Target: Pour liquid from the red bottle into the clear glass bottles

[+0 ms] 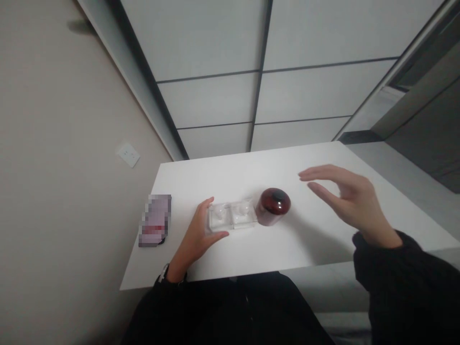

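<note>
- Clear case mid-table, my left hand around its left end, fingers narrow, holding it
- My right hand in the air, fingers wide, right of red jar
- Jar touching case's right end

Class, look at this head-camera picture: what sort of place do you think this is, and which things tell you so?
Probably a plain indoor room, perhaps an office or small workroom. A white table stands against a beige wall with a wall socket, and pale panels with dark seams fill the view beyond.
</note>
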Demonstrator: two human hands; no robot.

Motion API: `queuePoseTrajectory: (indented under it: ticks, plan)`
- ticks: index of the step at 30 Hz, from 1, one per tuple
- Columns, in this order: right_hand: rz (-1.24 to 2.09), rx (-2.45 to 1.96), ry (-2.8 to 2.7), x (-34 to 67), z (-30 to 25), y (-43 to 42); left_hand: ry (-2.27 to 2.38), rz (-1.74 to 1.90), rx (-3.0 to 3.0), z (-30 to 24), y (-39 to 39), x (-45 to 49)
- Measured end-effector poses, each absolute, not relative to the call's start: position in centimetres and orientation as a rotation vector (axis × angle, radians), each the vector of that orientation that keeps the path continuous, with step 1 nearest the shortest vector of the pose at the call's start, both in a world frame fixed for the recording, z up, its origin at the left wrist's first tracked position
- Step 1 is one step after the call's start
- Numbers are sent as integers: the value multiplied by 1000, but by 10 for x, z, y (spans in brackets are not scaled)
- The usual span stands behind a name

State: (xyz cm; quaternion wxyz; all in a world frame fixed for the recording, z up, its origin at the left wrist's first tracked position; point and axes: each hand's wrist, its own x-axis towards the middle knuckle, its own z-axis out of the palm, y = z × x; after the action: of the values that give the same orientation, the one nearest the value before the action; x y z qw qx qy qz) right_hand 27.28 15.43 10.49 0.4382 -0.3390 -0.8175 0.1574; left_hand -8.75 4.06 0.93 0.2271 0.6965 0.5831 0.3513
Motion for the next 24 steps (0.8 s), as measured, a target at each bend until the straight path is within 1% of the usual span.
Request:
queuePoseTrajectory:
  ticks: [3, 5, 7, 11, 16, 19, 24]
  plan:
    - [343, -1219, -1813, 312, 33, 120, 1743, 825, 1914, -14, 14, -88]
    - [355, -1334, -1763, 326, -10, 96, 1861, 753, 1959, -27, -6, -88]
    - [390, -1395, -1749, 331, -35, 79, 2004, 654, 2061, -37, -23, -87]
    - [250, -1498, -1860, 321, -44, 71, 2182, 443, 2300, -40, -37, -81]
    - [28, -1634, -2171, 314, -46, 80, 2266, 232, 2335, -32, -26, -71]
    - [6, -1692, -2258, 316, -50, 81, 2282, 199, 2291, -29, -22, -67]
    - [60, -1770, -2298, 314, -47, 82, 2300, 225, 2275, -27, -22, -64]
